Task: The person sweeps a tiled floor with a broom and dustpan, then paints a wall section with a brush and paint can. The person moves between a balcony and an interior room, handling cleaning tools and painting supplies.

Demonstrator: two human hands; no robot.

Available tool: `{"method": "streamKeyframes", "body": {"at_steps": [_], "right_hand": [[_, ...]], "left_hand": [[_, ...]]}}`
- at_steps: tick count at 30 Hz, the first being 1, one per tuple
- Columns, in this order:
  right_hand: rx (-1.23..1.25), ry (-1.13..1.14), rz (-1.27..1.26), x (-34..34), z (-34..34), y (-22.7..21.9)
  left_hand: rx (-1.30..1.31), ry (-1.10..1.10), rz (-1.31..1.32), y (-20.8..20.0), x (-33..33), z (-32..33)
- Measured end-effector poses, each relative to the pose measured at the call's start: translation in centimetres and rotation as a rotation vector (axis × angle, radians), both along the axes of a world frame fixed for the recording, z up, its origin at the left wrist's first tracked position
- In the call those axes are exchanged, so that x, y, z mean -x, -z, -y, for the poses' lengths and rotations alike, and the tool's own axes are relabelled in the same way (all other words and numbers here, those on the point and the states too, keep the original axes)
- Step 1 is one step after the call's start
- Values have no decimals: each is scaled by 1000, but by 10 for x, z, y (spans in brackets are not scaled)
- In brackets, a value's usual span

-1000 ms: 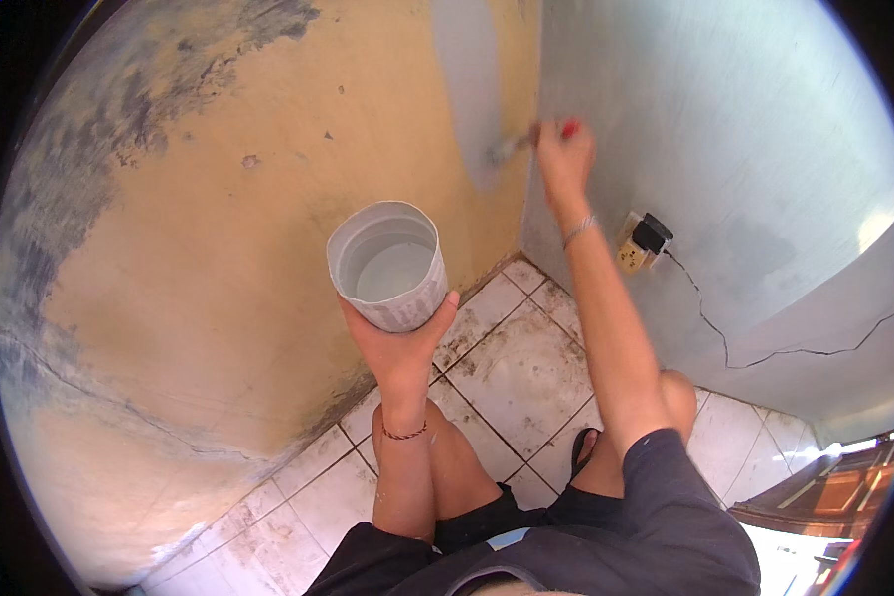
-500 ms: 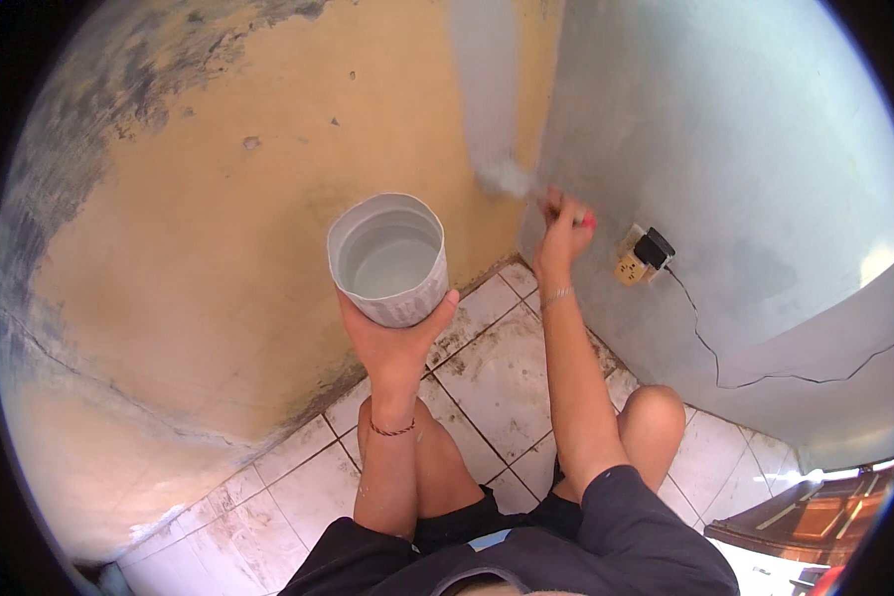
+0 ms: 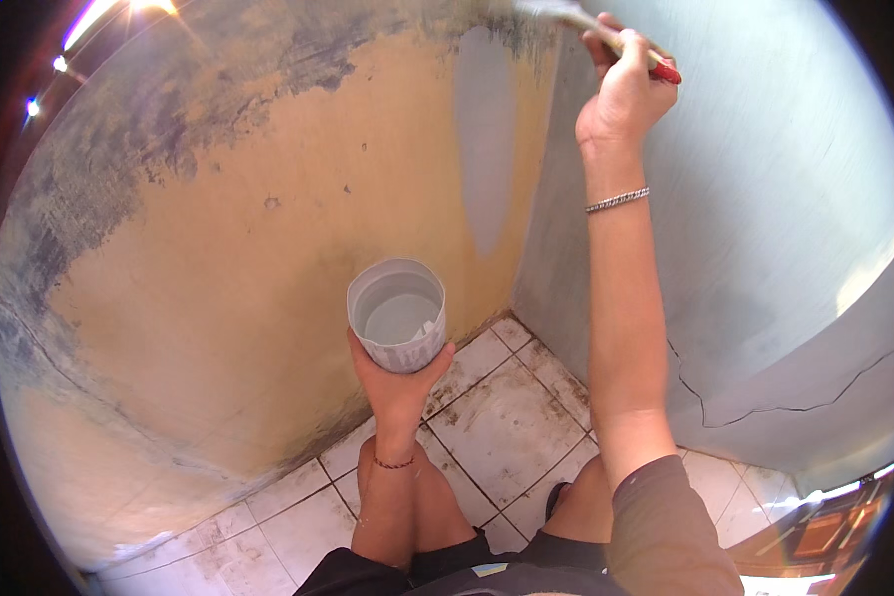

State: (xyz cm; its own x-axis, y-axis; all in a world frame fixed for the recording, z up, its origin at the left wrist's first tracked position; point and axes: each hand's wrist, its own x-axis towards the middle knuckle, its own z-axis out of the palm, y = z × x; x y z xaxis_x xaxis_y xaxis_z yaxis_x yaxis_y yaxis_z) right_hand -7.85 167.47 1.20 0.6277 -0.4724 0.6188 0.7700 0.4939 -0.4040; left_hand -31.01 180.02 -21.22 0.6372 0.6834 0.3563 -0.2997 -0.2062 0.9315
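My left hand (image 3: 397,387) grips a white plastic tub (image 3: 395,318) from its near side, thumb on the right wall. Pale grey liquid, probably paint, stands in the tub. Up near the top of the view, my right hand (image 3: 628,94) is closed round the handle of a paintbrush (image 3: 606,32) with a red handle end. Its bristles point left and are blurred against the upper wall by the corner. Below them a long grey painted strip (image 3: 485,149) runs down the yellow wall (image 3: 268,258).
A grey wall (image 3: 765,219) meets the yellow one in a corner on the right. A black cord (image 3: 765,407) hangs along it. Dirty white floor tiles (image 3: 507,417) lie below my legs, and brown wooden furniture (image 3: 815,526) stands at the lower right.
My right hand has swung the paintbrush from low in the corner up to the top of the wall. The tub in my left hand sits lower in view. The view has tilted upward.
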Motion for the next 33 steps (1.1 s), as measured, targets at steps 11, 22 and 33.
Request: {"method": "streamKeyframes", "body": {"at_steps": [11, 22, 33], "right_hand": [[-134, -79, -483, 24, -5, 153], [-251, -199, -103, -8, -45, 78], [-280, -176, 2, 0, -15, 6]], "left_hand": [[-42, -31, -10, -6, 5, 2], [-19, 10, 20, -5, 4, 7], [5, 37, 53, -13, 7, 15]]}}
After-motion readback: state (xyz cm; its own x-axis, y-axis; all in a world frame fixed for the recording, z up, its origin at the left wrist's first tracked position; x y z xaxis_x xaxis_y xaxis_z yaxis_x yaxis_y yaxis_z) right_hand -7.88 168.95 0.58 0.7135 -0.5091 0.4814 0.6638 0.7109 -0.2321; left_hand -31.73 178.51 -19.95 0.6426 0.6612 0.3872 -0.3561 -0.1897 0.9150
